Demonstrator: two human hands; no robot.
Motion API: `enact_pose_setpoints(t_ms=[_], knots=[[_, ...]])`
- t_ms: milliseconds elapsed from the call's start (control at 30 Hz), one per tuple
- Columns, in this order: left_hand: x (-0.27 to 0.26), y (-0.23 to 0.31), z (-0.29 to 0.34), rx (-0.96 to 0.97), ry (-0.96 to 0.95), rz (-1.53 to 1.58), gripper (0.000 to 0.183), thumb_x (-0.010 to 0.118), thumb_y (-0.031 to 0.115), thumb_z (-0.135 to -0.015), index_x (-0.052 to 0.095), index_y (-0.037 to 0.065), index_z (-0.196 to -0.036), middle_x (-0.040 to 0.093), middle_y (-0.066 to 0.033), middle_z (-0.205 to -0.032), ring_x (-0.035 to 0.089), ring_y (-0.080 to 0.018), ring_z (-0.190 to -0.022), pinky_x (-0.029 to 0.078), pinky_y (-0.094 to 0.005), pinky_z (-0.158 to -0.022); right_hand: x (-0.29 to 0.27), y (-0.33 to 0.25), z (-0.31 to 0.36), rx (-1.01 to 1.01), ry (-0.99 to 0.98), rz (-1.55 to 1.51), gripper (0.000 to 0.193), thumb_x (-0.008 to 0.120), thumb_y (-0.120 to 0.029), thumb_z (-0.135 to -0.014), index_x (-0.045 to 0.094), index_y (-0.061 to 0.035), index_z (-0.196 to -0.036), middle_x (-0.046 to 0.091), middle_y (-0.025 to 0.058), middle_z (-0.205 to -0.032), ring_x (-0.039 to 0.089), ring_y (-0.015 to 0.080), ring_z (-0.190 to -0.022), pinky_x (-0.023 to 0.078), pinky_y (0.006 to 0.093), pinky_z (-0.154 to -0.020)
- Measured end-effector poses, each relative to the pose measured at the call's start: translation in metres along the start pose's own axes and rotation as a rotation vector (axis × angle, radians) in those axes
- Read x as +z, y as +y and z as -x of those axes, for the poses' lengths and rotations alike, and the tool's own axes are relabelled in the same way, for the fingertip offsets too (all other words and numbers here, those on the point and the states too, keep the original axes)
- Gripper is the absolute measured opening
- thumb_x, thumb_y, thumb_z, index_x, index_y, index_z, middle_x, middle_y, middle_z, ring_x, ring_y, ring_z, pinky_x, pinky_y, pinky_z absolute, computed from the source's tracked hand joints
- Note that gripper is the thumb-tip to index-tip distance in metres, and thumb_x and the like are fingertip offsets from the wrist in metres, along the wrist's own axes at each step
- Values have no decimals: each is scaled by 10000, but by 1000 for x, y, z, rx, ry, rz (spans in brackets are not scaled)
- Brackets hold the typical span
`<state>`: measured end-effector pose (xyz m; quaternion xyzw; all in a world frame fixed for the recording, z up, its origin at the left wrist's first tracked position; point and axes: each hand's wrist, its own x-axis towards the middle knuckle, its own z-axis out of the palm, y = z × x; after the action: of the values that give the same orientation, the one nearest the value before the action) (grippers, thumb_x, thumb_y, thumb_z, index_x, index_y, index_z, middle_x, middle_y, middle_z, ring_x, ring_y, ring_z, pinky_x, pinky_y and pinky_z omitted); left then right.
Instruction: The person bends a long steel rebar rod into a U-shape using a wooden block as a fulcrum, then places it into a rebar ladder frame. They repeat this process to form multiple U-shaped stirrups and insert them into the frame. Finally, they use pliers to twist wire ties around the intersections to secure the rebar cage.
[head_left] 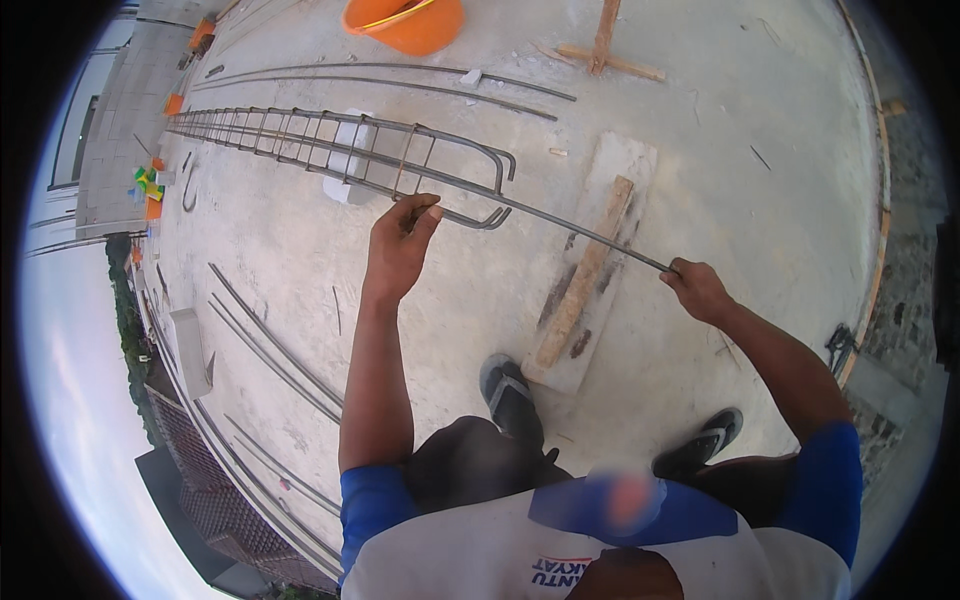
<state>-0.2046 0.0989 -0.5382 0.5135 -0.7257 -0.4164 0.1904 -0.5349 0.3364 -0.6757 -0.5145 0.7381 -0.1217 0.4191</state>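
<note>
A long rebar cage (300, 146), made of steel bars joined by square stirrups, runs from the far left to the middle, its near bar ends bent into hooks. My left hand (402, 238) is closed at the cage's lower bar, thumb and fingers pinched together by the last stirrups. My right hand (698, 290) grips the near end of a straight steel rebar rod (590, 234). That rod reaches past the hooked ends and lies in line with the cage. A white block (346, 160) stands under the cage.
A stained board (556, 372) with a wooden batten (588, 270) lies before my sandaled feet. Loose rebar (390, 80) lies beyond the cage, more rods (278, 345) to the left. An orange bucket (410, 28) and a wooden cross piece (606, 50) stand at the back.
</note>
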Motion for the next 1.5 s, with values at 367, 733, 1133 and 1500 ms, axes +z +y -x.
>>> enact_pose_setpoints(t_ms=[367, 733, 1133, 1500], knots=[[-5, -50, -5, -100, 64, 135, 330, 600, 221, -897, 612, -32, -1108, 626, -59, -897, 553, -122, -839, 441, -259, -788, 39, -43, -54, -57, 230, -56, 485, 605, -280, -858, 500, -30, -1259, 528, 184, -1184, 536, 344, -1086, 441, 424, -917], [38, -89, 41, -256, -176, 35, 335, 601, 257, -884, 628, -6, -1089, 663, -144, -898, 602, -198, -826, 469, -302, -781, 37, -17, -23, -28, -87, 31, 320, 606, -251, -864, 591, -46, -1109, 596, 139, -1059, 597, 290, -991, 472, 396, -852], [30, 137, 206, -337, -718, 451, 272, 599, 212, -870, 586, 39, -1078, 651, -124, -939, 624, -308, -896, 487, -399, -767, 16, -214, -46, -182, 73, 252, 196, 606, -246, -862, 616, -51, -884, 626, 134, -860, 635, 308, -793, 509, 409, -707], [124, 86, 252, -299, -900, 261, 322, 489, 270, -894, 580, 19, -1076, 633, -179, -973, 617, -346, -932, 486, -450, -796, 92, -305, -233, -321, 72, 736, 120, 559, -107, -826, 669, -63, -809, 661, 159, -840, 675, 284, -811, 547, 389, -700]])
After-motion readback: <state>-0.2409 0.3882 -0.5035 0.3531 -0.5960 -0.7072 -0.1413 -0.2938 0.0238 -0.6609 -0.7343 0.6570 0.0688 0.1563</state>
